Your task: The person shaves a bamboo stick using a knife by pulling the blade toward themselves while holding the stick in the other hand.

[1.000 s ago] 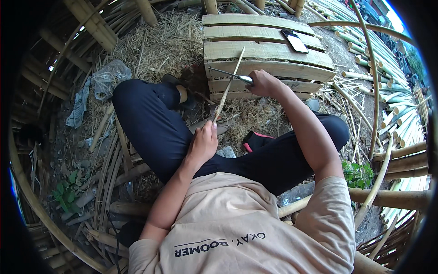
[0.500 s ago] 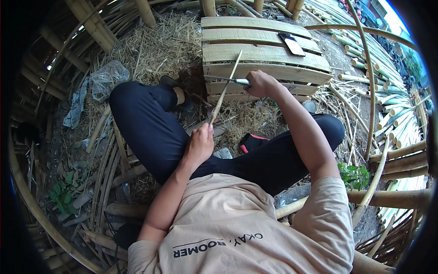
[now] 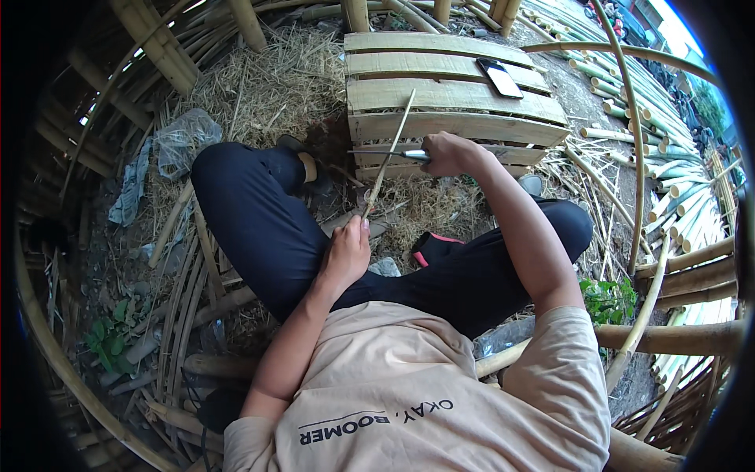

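Note:
My left hand (image 3: 346, 250) is closed round the lower end of a thin bamboo stick (image 3: 391, 153), which slants up and away from me over the ground between my legs. The stick's far tip shows against the wooden slatted crate. In my closed right hand (image 3: 450, 154) is a knife (image 3: 410, 155), gripped by its pale handle. Its narrow dark blade points left and crosses the stick around the stick's middle. Whether the blade's edge touches the stick, I cannot tell.
Ahead stands a low wooden slatted crate (image 3: 425, 94) with a phone (image 3: 500, 79) on top. Cut bamboo poles (image 3: 676, 189) lie stacked at the right. A clear plastic bag (image 3: 187, 141) rests on straw at the left. A black and pink item (image 3: 435, 247) lies between my legs.
My right hand and the knife have shifted slightly down, bringing the blade a little nearer to me along the stick. My left hand keeps its hold almost unmoved.

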`<state>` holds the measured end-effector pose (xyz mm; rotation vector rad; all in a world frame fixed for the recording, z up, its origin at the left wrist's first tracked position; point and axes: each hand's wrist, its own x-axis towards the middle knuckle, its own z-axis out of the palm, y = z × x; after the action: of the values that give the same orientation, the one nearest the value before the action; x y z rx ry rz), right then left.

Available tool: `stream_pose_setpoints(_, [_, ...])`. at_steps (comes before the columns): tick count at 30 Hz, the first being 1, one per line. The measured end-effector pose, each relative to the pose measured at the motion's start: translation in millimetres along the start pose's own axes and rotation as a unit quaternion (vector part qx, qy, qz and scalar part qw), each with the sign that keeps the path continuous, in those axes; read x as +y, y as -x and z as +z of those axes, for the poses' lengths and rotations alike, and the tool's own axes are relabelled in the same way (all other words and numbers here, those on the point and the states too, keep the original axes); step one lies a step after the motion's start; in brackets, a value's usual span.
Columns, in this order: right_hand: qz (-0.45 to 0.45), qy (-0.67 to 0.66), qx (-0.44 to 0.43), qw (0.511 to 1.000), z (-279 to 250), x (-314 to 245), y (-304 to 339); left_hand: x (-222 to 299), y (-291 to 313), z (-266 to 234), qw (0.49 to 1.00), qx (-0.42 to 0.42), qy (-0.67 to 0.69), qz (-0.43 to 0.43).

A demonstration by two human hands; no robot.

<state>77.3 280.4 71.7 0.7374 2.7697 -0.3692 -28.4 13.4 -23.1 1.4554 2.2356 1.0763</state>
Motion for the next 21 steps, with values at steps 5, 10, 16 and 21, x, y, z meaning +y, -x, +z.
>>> stream_pose_setpoints(5, [0.038, -0.004, 0.054, 0.998, 11, 19, -8, 10, -1, 0, 1.0, -0.011, 0.016, -0.019])
stream_pose_setpoints(10, [0.093, -0.012, 0.09, 0.992, 10, 32, -4, 11, -3, 3, 1.0, -0.005, -0.01, -0.011])
stream_pose_setpoints(16, [0.017, -0.022, 0.111, 0.993, 16, 23, 3, 7, -3, 1, 1.0, 0.006, 0.011, 0.018])
stream_pose_setpoints(21, [0.098, -0.029, 0.188, 0.977, 21, 34, 5, 8, -2, 7, 1.0, -0.006, 0.003, 0.005])
